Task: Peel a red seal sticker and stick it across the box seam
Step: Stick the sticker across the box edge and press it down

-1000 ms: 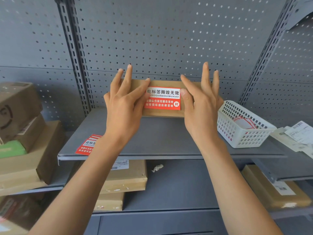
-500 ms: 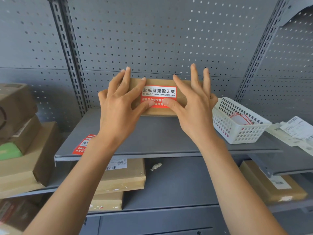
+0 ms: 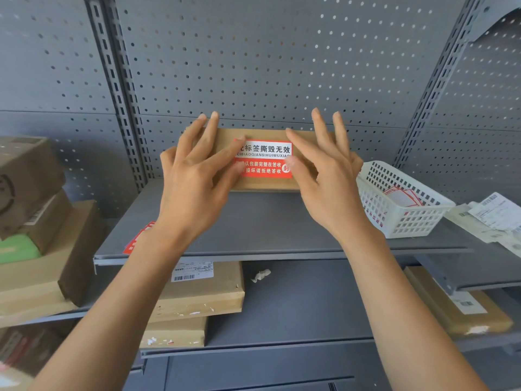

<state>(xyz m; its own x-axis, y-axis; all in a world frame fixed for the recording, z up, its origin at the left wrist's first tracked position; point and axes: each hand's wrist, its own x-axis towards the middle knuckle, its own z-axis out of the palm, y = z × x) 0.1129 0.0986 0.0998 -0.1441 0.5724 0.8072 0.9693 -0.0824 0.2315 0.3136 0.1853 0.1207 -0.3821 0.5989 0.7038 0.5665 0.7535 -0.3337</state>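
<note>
A flat brown cardboard box [image 3: 262, 183] stands at the back of the grey shelf [image 3: 267, 227], against the pegboard. A red and white seal sticker [image 3: 263, 159] with black characters lies on its front. My left hand [image 3: 194, 176] rests on the box's left part, fingers spread, with the thumb and forefinger on the sticker's left edge. My right hand [image 3: 327, 176] is spread over the right part, its thumb pressing the sticker's right edge. Neither hand grips anything.
A white plastic basket [image 3: 406, 221] holding red-edged stickers sits right of the box. A red sticker sheet [image 3: 135, 241] lies at the shelf's front left. Stacked parcels [image 3: 42, 221] stand left, more boxes [image 3: 203, 294] on the lower shelf, and papers [image 3: 490, 218] far right.
Both thumbs met near the sticker's middle half a second ago; now they have slid apart to its left and right edges. The view has shifted slightly.
</note>
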